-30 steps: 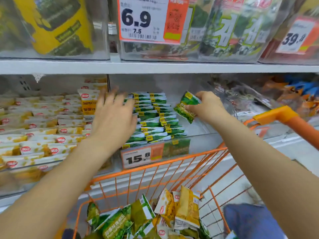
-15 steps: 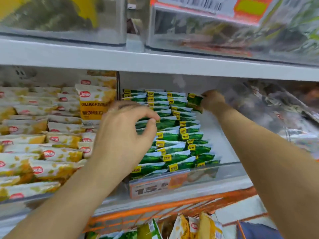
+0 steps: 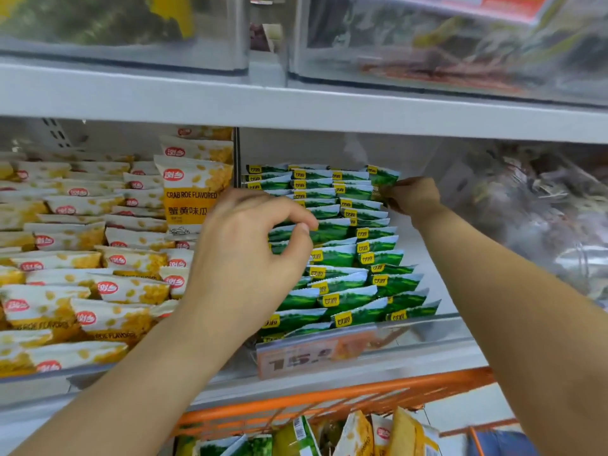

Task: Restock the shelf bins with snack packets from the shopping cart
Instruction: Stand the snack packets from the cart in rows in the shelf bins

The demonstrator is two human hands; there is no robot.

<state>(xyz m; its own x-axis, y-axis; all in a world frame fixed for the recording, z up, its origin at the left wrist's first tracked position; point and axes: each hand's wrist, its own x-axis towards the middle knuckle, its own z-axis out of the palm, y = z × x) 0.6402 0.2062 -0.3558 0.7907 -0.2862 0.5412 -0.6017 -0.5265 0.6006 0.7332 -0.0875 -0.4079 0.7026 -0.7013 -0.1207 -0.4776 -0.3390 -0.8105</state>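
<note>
Clearly the restocking is sitting somewhere in its middle stretch. The right hand (image 3: 411, 195), right of centre in the frame, is pinching a small green foil snack packet (image 3: 381, 179) at the back right corner of the clear plastic shelf bin (image 3: 427, 330), so this packet is being seated on top of the rear row and is not yet released. The left hand (image 3: 250, 258), at the centre of the frame, is hovering over the ranks of green packets with thumb and curled fingers (image 3: 296, 213) drawn close together; whether they are nipping a packet edge or holding nothing, I cannot tell. That bin is looking nearly full. The neighbouring bin of white-and-yellow crab roe flavoured packets (image 3: 194, 192), at the left, is also looking well stocked. Along the bottom edge, the orange wire shopping cart (image 3: 329, 399) is still carrying a jumble of green and yellow packets (image 3: 355, 432), so I judge several more trips are remaining.
</note>
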